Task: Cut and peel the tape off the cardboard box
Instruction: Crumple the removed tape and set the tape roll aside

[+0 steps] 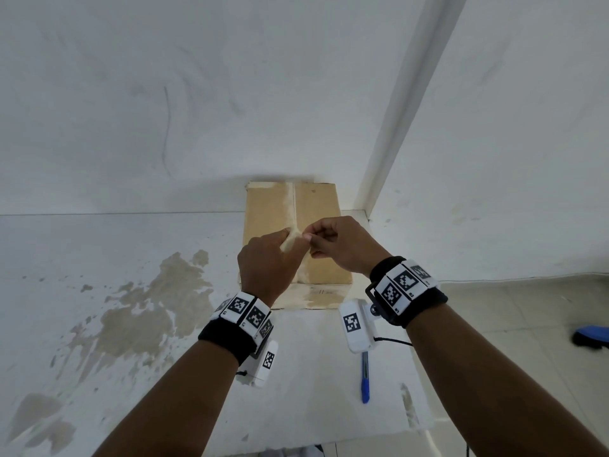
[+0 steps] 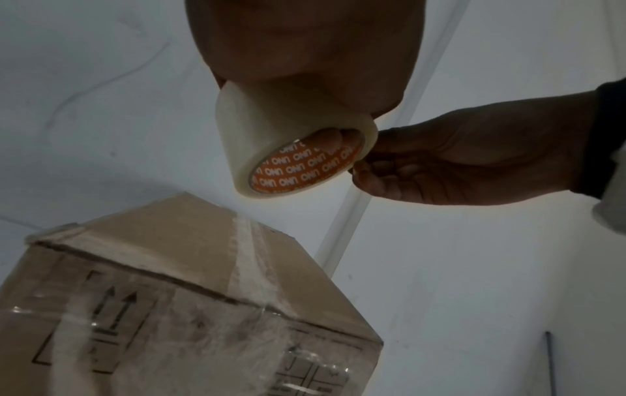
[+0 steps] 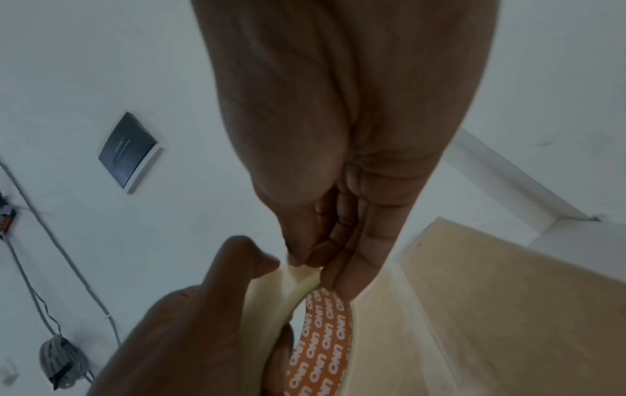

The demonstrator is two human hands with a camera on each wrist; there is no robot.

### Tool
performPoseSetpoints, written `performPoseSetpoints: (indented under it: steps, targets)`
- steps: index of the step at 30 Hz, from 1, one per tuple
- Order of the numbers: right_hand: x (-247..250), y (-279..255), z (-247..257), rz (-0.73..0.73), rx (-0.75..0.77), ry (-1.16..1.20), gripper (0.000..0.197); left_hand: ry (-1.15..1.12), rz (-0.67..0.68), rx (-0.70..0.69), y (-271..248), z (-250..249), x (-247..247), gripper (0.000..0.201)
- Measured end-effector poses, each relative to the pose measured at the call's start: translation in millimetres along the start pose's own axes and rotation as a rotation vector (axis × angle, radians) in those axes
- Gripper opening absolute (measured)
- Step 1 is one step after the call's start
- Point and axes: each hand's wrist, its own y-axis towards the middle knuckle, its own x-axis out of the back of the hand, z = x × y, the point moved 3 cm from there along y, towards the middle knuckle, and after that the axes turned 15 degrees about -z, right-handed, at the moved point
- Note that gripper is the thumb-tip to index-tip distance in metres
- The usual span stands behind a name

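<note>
A brown cardboard box (image 1: 316,219) stands on the white table against the wall, with a pale strip of tape (image 1: 291,202) down its top seam; clear tape also wraps its front (image 2: 189,343). Above the box my left hand (image 1: 268,258) grips a roll of cream tape (image 2: 271,139) with an orange printed core (image 3: 321,335), fingers inside the core. My right hand (image 1: 333,242) pinches the roll's outer edge (image 3: 301,270) between thumb and fingertips. A blue utility knife (image 1: 364,379) lies on the table near me, under my right wrist.
The table (image 1: 131,291) has brown stains on its left part. A wall corner with a white strip (image 1: 395,127) rises right of the box. A blue object (image 1: 591,336) lies on the tiled floor at the right. Cables and a dark plate hang on the wall (image 3: 128,150).
</note>
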Motion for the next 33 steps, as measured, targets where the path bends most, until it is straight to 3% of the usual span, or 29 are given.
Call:
performPoseSetpoints:
  steps: [3, 8, 22, 33]
  targets:
    - [-2, -1, -1, -0.030, -0.012, 0.046, 0.014, -0.003, -0.007, -0.011, 4, 2, -5, 0.051]
    - [0, 0, -3, -0.028, -0.075, 0.106, 0.027, 0.003, -0.049, -0.019, 7, 2, -5, 0.049]
    - [-8, 10, -6, -0.124, -0.083, 0.137, 0.023, 0.062, -0.105, -0.032, 13, 2, -9, 0.040]
    - [-10, 8, -9, -0.066, -0.158, 0.265, 0.022, 0.088, -0.103, -0.063, 11, 2, -12, 0.041]
